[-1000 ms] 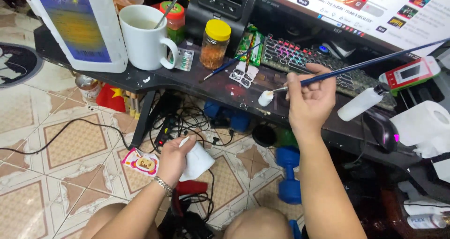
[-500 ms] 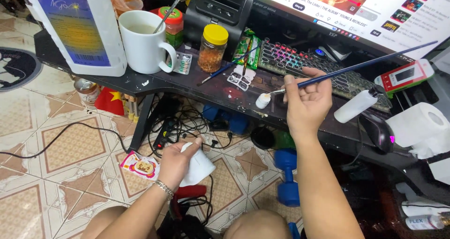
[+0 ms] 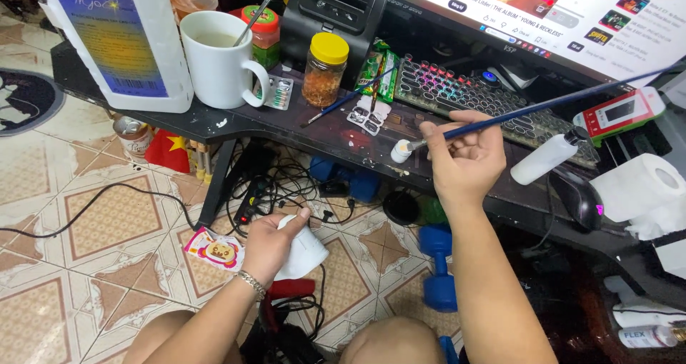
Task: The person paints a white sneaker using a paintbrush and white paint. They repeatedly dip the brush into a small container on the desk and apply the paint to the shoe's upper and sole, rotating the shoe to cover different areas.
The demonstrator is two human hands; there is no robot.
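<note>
My right hand (image 3: 463,155) is raised over the dark desk (image 3: 300,125) and grips a long blue-handled paintbrush (image 3: 543,107). The brush tip rests in or on a small white pot (image 3: 400,150) that my fingers seem to hold at the desk's front edge. Below the desk, near the tiled floor, my left hand (image 3: 270,244) clutches a crumpled white tissue (image 3: 306,252). A small paint palette (image 3: 369,116) and a second thin brush (image 3: 343,103) lie on the desk just left of my right hand.
On the desk stand a large white jug (image 3: 118,39), a white mug (image 3: 220,58) with a spoon, a yellow-lidded jar (image 3: 325,70), a backlit keyboard (image 3: 464,96), a white bottle (image 3: 547,157), a mouse (image 3: 582,200) and a toilet roll (image 3: 636,185). Cables (image 3: 286,185) and blue dumbbells (image 3: 439,264) lie underneath.
My right hand has shifted slightly with the brush and white pot. My left hand stays low with the tissue. The view has moved a little.
</note>
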